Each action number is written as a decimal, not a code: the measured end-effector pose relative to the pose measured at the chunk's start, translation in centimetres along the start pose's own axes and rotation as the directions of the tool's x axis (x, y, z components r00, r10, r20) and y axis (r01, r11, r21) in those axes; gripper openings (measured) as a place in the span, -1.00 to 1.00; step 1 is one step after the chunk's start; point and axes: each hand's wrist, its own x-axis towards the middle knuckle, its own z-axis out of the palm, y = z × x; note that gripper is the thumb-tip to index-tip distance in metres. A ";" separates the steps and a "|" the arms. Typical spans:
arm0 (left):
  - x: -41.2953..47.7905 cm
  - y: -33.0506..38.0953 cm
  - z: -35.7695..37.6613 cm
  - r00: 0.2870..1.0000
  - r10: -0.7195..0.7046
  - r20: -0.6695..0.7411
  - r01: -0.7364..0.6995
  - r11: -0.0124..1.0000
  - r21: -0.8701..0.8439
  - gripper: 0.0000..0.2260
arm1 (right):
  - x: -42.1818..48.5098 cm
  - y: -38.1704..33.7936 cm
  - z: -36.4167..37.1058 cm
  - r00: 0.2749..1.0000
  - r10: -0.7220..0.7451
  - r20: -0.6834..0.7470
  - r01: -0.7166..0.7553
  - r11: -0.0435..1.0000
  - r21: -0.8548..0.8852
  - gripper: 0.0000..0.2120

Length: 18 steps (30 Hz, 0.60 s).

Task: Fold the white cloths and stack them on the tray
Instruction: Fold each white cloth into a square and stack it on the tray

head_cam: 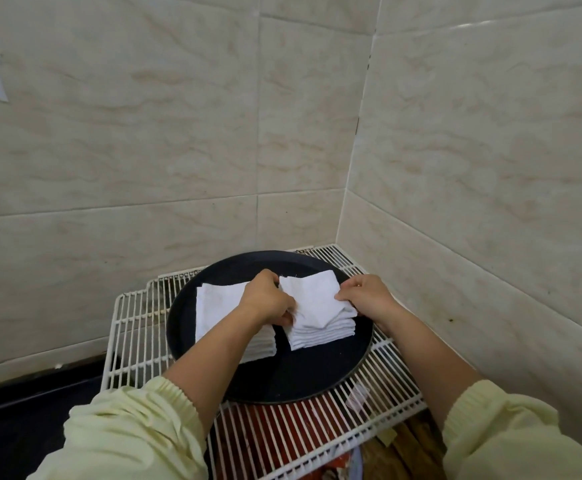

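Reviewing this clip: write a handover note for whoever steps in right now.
The left hand and right hand each pinch an edge of the top white cloth, on the right stack of folded white cloths.
A second folded stack lies left of it; both sit on the round black tray atop the white wire rack.
Done: two stacks built.
Left: release this cloth squared; no unfolded cloths are in view.
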 end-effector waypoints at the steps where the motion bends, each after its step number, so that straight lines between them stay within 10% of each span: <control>1: -0.1 -0.1 0.1 1.000 0.001 -0.011 -0.001 1.000 0.022 -0.64 | 0.0 0.1 0.1 1.000 -0.011 -0.009 0.011 1.000 -0.018 -0.84; 11: -1.3 -1.1 -2.2 0.948 0.245 -0.203 -0.215 0.963 0.161 -0.63 | -1.5 -2.1 1.4 0.927 -0.340 -0.159 0.252 0.878 -0.406 -0.83; 18: -6.1 -6.2 -9.3 0.831 0.388 -0.399 -0.268 0.908 0.324 -0.80 | -6.7 -7.3 10.2 0.830 -0.551 0.086 0.542 0.760 -0.359 -0.83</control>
